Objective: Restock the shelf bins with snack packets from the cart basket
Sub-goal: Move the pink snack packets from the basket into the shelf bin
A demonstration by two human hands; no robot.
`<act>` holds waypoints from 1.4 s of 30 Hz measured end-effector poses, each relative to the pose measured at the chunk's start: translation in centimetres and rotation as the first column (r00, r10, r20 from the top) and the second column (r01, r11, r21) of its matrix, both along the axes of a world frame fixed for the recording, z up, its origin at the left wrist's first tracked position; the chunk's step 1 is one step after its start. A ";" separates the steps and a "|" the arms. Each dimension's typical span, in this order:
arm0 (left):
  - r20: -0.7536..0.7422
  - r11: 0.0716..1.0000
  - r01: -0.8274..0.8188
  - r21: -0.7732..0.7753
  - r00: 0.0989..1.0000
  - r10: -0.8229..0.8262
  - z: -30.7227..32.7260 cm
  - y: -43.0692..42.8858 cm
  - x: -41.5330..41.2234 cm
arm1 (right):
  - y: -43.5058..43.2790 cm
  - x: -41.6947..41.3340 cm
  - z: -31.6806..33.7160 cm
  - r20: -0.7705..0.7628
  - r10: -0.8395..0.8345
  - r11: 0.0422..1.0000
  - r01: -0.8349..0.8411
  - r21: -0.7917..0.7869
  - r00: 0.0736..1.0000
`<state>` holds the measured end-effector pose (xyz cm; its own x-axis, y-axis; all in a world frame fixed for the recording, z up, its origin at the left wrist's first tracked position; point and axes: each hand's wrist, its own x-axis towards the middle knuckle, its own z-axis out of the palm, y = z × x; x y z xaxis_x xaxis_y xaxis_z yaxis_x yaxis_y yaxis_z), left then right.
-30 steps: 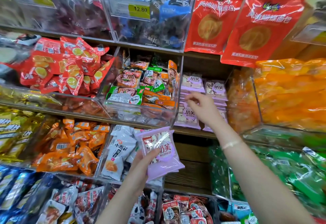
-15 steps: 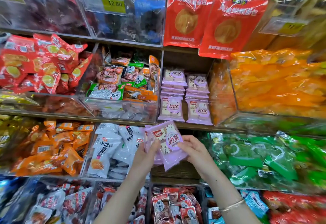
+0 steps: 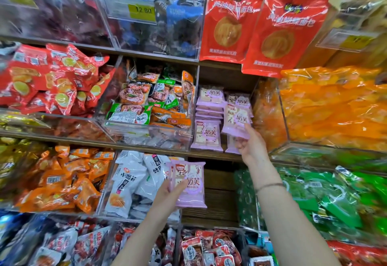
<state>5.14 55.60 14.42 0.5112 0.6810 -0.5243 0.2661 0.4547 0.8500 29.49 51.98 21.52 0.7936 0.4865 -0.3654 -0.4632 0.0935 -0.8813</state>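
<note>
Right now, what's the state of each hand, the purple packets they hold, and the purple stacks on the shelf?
left hand: grips held packets, upright, not yet placed.
right hand: holds raised packet by its bottom edge.
raised packet: tilted, up against the right of the shelf stacks.
shelf stacks: flat piles behind, upright packets in front, with room above.

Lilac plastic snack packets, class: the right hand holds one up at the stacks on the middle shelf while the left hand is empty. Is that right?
No. The head view shows the left hand gripping spare flat lilac plastic packets, not empty. The right hand does hold one lilac packet at the shelf stacks.
</note>
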 end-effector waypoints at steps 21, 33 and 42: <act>0.051 0.997 0.032 -0.071 0.998 -0.029 -0.4 0.3 -0.1 | -2.3 -2.9 0.0 0.210 0.149 0.989 -0.144 -0.039 0.966; 0.183 0.993 0.114 -0.004 0.977 -0.111 2.3 -2.1 1.0 | -8.9 -11.0 -3.8 0.230 0.639 0.733 -0.490 -0.471 0.734; 0.082 1.000 -0.012 -0.009 0.997 0.012 0.6 0.4 -0.4 | -6.5 -6.7 -1.1 0.234 0.358 0.928 -0.317 -0.195 0.904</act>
<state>4.70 55.97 14.97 0.5445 0.6829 -0.4871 0.1905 0.4649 0.8647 22.82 45.44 20.46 0.6677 0.6986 -0.2573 -0.1952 -0.1693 -0.9660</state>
